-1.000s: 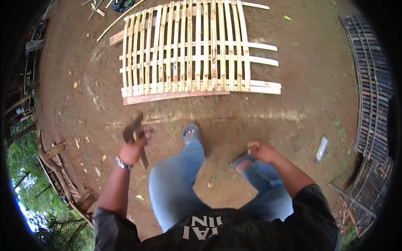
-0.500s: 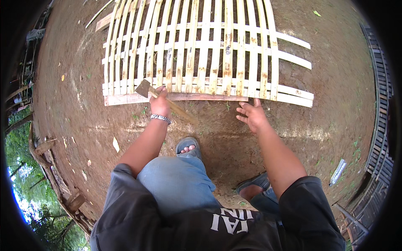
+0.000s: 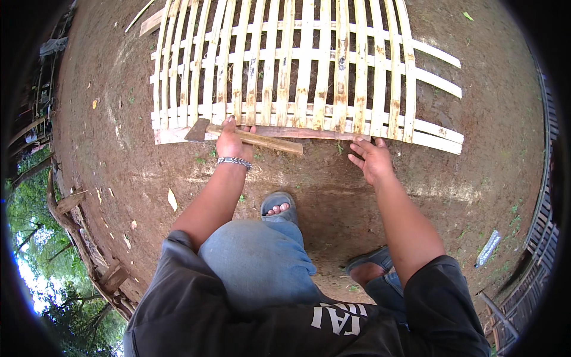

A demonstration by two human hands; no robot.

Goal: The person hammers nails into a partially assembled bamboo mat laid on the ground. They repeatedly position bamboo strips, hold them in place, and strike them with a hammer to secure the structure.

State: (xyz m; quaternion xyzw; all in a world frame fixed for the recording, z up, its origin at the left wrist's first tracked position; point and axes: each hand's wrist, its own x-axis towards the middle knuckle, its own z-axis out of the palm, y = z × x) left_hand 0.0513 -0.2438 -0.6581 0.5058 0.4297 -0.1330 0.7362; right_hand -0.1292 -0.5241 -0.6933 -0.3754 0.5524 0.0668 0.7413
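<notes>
My left hand (image 3: pixel 232 143) is closed around a hatchet (image 3: pixel 270 141) by its wooden handle near the dark metal head, which points left. The handle lies almost level, tilting slightly down to the right. Just behind that hand runs a reddish-brown wooden board (image 3: pixel 291 132), along the near edge of a panel of pale bamboo slats (image 3: pixel 303 89). Whether my left fingers also grip the board is hidden. My right hand (image 3: pixel 375 162) has thumb and index finger at the board's right end, the other fingers curled loosely.
Cross strips (image 3: pixel 437 80) stick out beyond the panel's right side. Another wooden piece (image 3: pixel 152 24) lies at the far left. My sandalled foot (image 3: pixel 279 207) stands near the board on brown soil. A slatted bamboo structure (image 3: pixel 544 196) edges the right; rough timber (image 3: pixel 71 223) the left.
The hatchet has turned in my left hand, its handle swinging up from a downward slant to nearly level. My right hand stays at the board's end. The whole view has shifted slightly.
</notes>
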